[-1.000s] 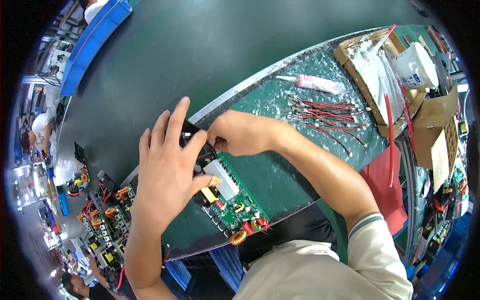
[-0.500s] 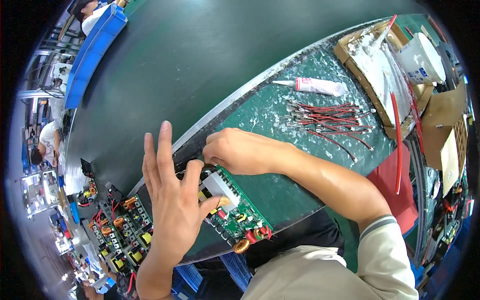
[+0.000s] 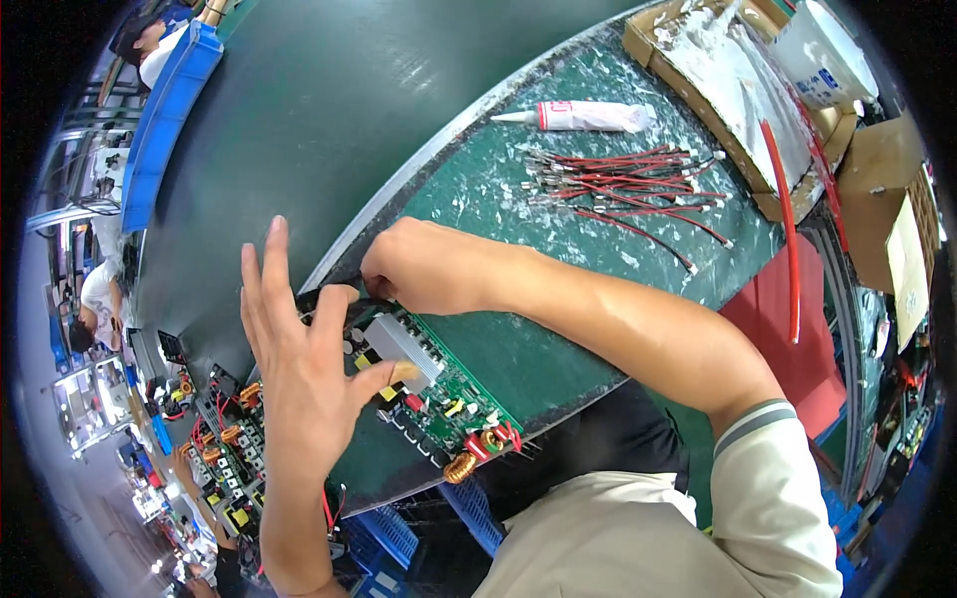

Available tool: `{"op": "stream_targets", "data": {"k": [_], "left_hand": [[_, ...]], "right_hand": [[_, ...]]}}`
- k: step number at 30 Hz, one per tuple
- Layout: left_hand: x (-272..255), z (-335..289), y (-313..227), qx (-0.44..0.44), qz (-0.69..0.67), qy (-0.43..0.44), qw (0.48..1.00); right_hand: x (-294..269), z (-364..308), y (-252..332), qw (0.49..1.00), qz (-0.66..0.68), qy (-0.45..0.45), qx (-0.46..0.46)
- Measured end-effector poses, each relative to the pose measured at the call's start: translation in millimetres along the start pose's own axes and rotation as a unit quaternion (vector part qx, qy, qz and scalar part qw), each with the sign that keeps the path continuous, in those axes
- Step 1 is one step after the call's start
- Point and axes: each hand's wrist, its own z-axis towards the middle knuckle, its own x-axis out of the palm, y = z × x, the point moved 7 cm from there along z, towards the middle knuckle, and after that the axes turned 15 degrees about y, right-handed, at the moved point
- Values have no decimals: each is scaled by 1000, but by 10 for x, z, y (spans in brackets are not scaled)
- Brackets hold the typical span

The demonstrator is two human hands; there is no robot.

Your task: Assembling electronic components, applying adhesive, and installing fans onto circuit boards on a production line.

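Note:
A green circuit board (image 3: 461,384) lies near the table's front edge. It carries a grey heat sink (image 3: 404,347), red and yellow parts and a copper-wound coil (image 3: 460,467) at its near corner. My left hand (image 3: 311,374) grips the board's left side, thumb against the heat sink and index finger bent at the far end. Its other fingers stretch upward. My right hand (image 3: 409,261) is closed at the far end of the board, knuckles up. Whatever its fingertips pinch is hidden beneath the hand.
Several red-and-black wire leads (image 3: 628,189) lie beyond my right forearm, with a white nozzle tube (image 3: 588,117) behind them. A paste-smeared cardboard box (image 3: 678,85) and white bucket (image 3: 822,60) stand far right. More circuit boards (image 3: 224,439) crowd the left; people work beyond a blue bin (image 3: 164,130).
The view has shifted, so the table, leads and box appear farther left and higher. Both hands keep nearly the same places on the board.

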Motion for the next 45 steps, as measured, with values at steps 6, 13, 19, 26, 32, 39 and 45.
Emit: {"op": "stream_targets", "data": {"k": [6, 13, 19, 26, 32, 39, 45], "left_hand": [[53, 116, 54, 11, -5, 24, 1000], [41, 101, 52, -11, 42, 40, 998], [-109, 73, -253, 43, 147, 45, 987], [-4, 74, -211, 65, 97, 145, 982], [220, 182, 2, 8, 14, 269, 963], [303, 154, 48, 37, -89, 229, 969], [336, 60, 8, -16, -138, 231, 963]], "right_hand": [[-1, -4, -20, 1000, -4, -12, 13], [10, -36, 28, 1000, -9, -19, 23], [1, -16, -2, 1000, -7, -20, 10], [13, 39, -80, 999, -5, -24, 24], [13, 33, -102, 999, -1, -16, 33], [-19, 20, -49, 1000, -1, -9, 29], [17, -2, -55, 999, -9, 1, 38]]}}
